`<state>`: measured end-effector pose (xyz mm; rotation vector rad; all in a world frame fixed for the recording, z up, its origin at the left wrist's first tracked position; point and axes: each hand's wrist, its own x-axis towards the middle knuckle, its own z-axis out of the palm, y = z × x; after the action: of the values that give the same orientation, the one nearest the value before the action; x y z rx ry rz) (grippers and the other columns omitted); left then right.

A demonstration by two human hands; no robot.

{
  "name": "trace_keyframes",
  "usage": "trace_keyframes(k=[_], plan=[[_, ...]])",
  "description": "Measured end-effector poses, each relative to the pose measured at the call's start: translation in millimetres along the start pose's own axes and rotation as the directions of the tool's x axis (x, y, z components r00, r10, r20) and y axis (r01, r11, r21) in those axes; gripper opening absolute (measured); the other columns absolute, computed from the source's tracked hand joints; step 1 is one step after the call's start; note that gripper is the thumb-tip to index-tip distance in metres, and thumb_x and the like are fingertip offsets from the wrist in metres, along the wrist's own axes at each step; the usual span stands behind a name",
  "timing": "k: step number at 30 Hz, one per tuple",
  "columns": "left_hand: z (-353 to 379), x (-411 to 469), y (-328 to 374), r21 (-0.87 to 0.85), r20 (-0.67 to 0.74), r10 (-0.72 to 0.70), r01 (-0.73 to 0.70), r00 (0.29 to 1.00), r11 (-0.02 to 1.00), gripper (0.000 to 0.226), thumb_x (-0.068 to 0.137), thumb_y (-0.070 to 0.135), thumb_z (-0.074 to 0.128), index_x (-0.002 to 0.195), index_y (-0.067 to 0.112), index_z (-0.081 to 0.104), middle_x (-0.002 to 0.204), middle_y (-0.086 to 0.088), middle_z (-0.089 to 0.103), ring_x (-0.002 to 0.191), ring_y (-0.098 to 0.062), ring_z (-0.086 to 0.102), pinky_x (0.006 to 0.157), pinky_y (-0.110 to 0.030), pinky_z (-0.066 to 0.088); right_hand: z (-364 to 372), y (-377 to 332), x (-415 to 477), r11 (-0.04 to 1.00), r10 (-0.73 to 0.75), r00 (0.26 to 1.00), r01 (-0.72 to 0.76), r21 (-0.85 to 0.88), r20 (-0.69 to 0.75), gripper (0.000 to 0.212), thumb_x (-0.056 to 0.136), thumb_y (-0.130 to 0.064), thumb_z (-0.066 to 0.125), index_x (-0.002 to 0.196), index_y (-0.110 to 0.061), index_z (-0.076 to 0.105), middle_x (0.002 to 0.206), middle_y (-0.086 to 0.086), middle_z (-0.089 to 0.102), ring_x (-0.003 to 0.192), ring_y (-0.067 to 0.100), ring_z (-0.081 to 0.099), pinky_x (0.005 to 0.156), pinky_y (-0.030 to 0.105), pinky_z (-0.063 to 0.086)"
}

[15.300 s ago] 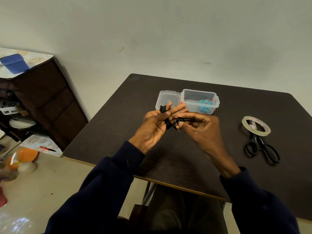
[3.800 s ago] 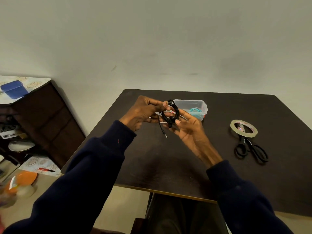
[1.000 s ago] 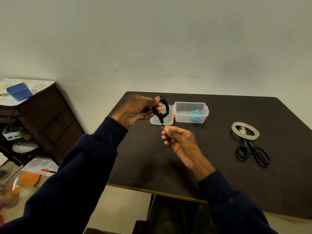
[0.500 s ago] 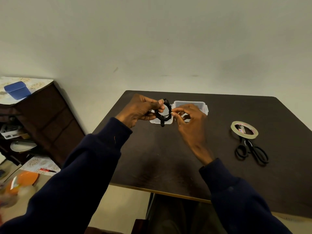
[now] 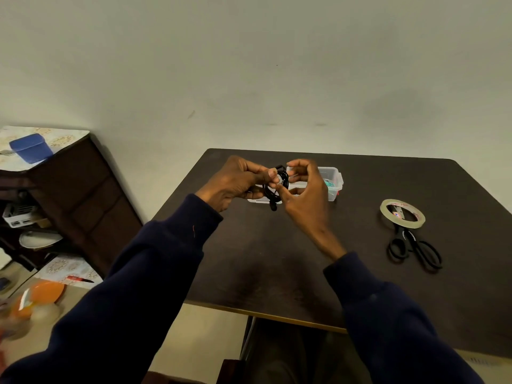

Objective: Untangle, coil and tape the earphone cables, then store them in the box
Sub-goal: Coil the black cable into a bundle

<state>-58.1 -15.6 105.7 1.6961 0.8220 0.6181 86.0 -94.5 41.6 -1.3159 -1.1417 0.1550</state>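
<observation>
The black earphone coil (image 5: 277, 184) is held in the air above the table (image 5: 277, 261), just in front of the clear box (image 5: 337, 180), in which a teal cable (image 5: 329, 184) is already lying. The coil's left side is pinched by the left hand (image 5: 232, 181). As far as blur allows, the right hand (image 5: 307, 195) is closed by forefinger and thumb on a strand at the coil's right edge. One end is seen hanging below the loops. It is judged that coiling is being finished: the loose end should be tucked through, and the loops kept flat and clamped until tape is applied. The tape roll (image 5: 402, 216) and scissors (image 5: 415, 249) lie well apart to the right.
</observation>
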Motion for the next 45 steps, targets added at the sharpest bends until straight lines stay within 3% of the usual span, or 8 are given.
trace_keyframes(k=[5,13,18,22,27,33,38,45], plan=[[0,0,-3,0.006,0.049,-0.011,0.011,0.999,1.0,0.015,0.092,0.024,0.071,0.097,0.013,0.079,0.084,-0.002,0.077,0.072,-0.011,0.067,0.068,-0.022,0.057,-8,3,9,0.938,0.179,0.936,-0.256,0.233,0.304,0.027,0.084,-0.012,0.081,0.108,-0.017,0.07,0.1,0.006,0.077,0.091,0.02,0.075,0.069,0.034,0.061],[-3,-3,-2,0.008,0.114,-0.014,0.013,0.993,1.0,0.026,0.087,0.034,0.071,0.098,0.012,0.08,0.09,-0.003,0.077,0.084,-0.016,0.067,0.071,-0.024,0.055,-14,8,8,0.834,0.299,0.853,-0.452,0.318,0.429,0.035,0.075,-0.018,0.084,0.108,-0.012,0.073,0.096,0.008,0.078,0.092,0.025,0.075,0.059,0.023,0.051],[-3,-5,-1,-0.088,0.132,-0.048,0.06,0.99,0.994,0.017,0.091,0.026,0.07,0.094,0.011,0.078,0.081,0.001,0.076,0.07,-0.012,0.066,0.067,-0.023,0.057,-25,21,1,0.512,0.312,0.721,-0.677,0.529,0.619,0.034,0.076,-0.009,0.074,0.109,-0.005,0.071,0.102,0.008,0.077,0.096,0.018,0.073,0.069,0.021,0.057],[-8,-5,-1,-0.22,0.184,-0.084,0.124,0.979,0.968,0.025,0.083,0.033,0.073,0.09,0.009,0.078,0.084,-0.003,0.073,0.069,-0.012,0.065,0.064,-0.023,0.056,-27,40,-5,0.353,0.236,0.733,-0.676,0.647,0.638,0.047,0.064,-0.016,0.092,0.103,0.002,0.073,0.109,0.015,0.074,0.099,0.019,0.072,0.08,0.024,0.058],[-5,-2,-1,-0.316,0.263,-0.11,0.193,0.958,0.929,0.023,0.084,0.031,0.072,0.088,0.009,0.075,0.086,-0.003,0.07,0.073,-0.014,0.064,0.063,-0.023,0.055,-23,36,-7,0.461,0.242,0.806,-0.585,0.667,0.54,0.02,0.075,0.001,0.074,0.091,-0.008,0.081,0.101,0.008,0.077,0.095,0.017,0.074,0.078,0.027,0.06],[0,-3,8,-0.352,0.236,-0.094,0.175,0.967,0.92,0.02,0.086,0.028,0.071,0.086,0.009,0.075,0.084,-0.003,0.071,0.072,-0.014,0.066,0.062,-0.021,0.057,-12,20,-13,0.437,0.223,0.845,-0.532,0.725,0.485,0.046,0.092,0.015,0.046,0.088,-0.012,0.083,0.1,0.01,0.077,0.095,0.022,0.074,0.083,0.029,0.06],[-2,-3,8,-0.314,0.141,-0.094,0.135,0.985,0.94,0.021,0.092,0.029,0.07,0.09,0.008,0.076,0.083,-0.003,0.074,0.071,-0.014,0.067,0.064,-0.022,0.058,-23,18,-24,0.274,0.114,0.832,-0.552,0.787,0.543,0.043,0.079,0.008,0.055,0.119,-0.001,0.067,0.119,0.021,0.069,0.103,0.035,0.07,0.087,0.036,0.059],[-1,-5,8,-0.322,0.128,-0.126,0.161,0.984,0.933,0.022,0.092,0.026,0.07,0.093,0.005,0.075,0.083,-0.005,0.074,0.069,-0.014,0.068,0.061,-0.022,0.058,-22,21,-22,0.412,0.173,0.871,-0.488,0.769,0.46,0.045,0.066,-0.026,0.092,0.106,-0.008,0.078,0.109,0.013,0.075,0.095,0.026,0.074,0.082,0.03,0.06]])
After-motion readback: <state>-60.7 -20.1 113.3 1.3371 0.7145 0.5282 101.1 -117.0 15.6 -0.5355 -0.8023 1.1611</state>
